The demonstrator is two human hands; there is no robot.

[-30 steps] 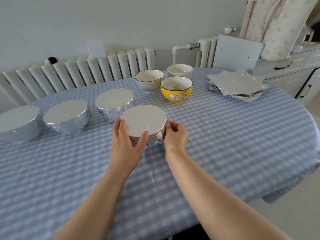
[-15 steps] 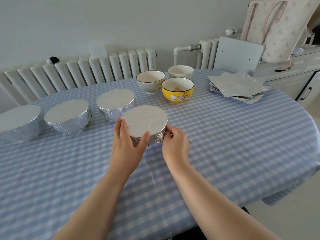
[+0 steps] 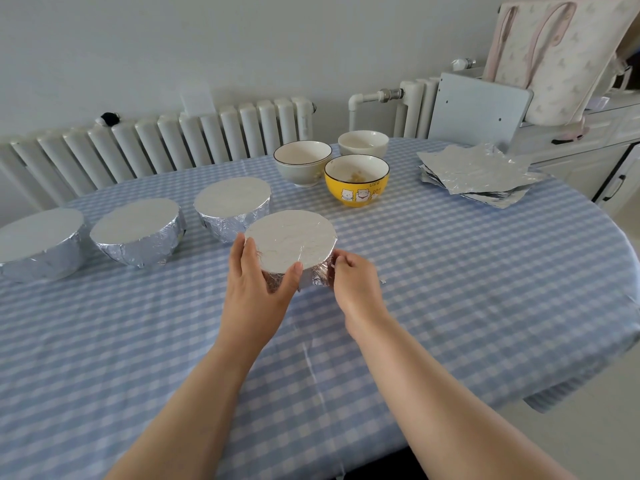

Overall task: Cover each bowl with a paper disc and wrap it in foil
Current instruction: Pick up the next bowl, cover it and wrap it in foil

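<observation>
A foil-wrapped bowl (image 3: 291, 240) stands on the table in front of me. My left hand (image 3: 258, 282) grips its near left side, thumb on the front rim. My right hand (image 3: 353, 282) pinches the crumpled foil at its lower right side. Three other foil-wrapped bowls (image 3: 232, 202) (image 3: 136, 228) (image 3: 38, 239) stand in a row to the left. Behind are three uncovered bowls: a yellow one (image 3: 356, 183), a pale grey-green one (image 3: 302, 162) and a white one (image 3: 363, 143). A stack of foil sheets (image 3: 476, 171) lies at the back right.
The oval table (image 3: 485, 271) has a blue checked cloth and its edge curves away at the right. A radiator (image 3: 173, 140) runs along the wall behind. A grey board (image 3: 478, 109) and a white cabinet (image 3: 588, 157) with a bag on it stand at the back right.
My right hand has shifted slightly along the lower right side of the bowl, working the foil. My left hand keeps its hold on the bowl.
</observation>
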